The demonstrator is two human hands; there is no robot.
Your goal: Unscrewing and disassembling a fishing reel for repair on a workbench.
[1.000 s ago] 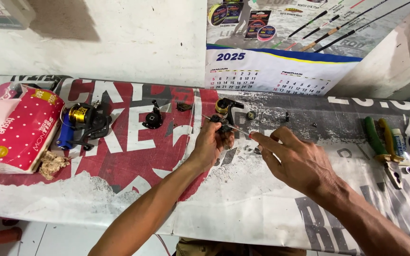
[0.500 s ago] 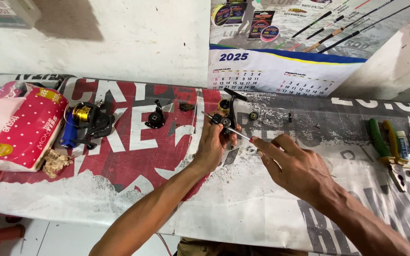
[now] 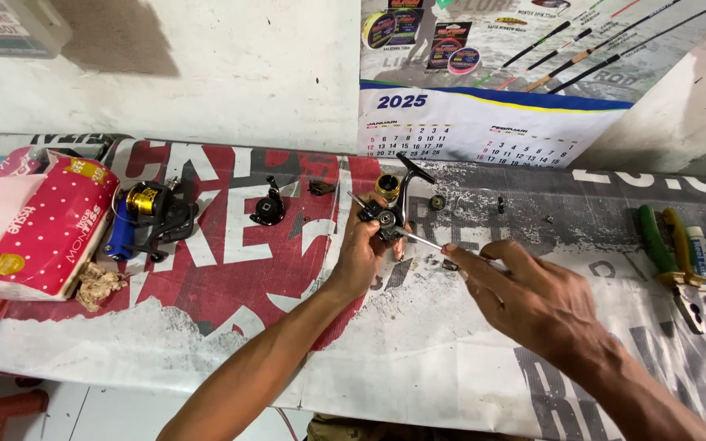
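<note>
Printed banner sheeting in red, white and grey covers the work surface, set against a pale wall carrying a wall calendar with fishing-tackle pictures above it.

At far left lies a pink polka-dot tissue pack, open at the top with a pale tissue protruding; a crumpled brown wad sits just beside its lower right corner. Next to the pack rests a complete spinning reel, black with a gold spool and a blue part at its left. Further right lies a small black reel part, with a smaller dark piece near it.

Left hand reaches up from the lower edge, fingers closed around a partly dismantled reel body, black with a gold spool at its top, held just above the sheeting at centre. Right hand has thumb and forefinger pinched on a thin metal tool, whose tip meets the reel body; whether it is a screwdriver cannot be told.

Small loose parts, including a round dark piece, are scattered behind the hands. At far right lie green-handled pliers and, beside them, a small white tube.
</note>
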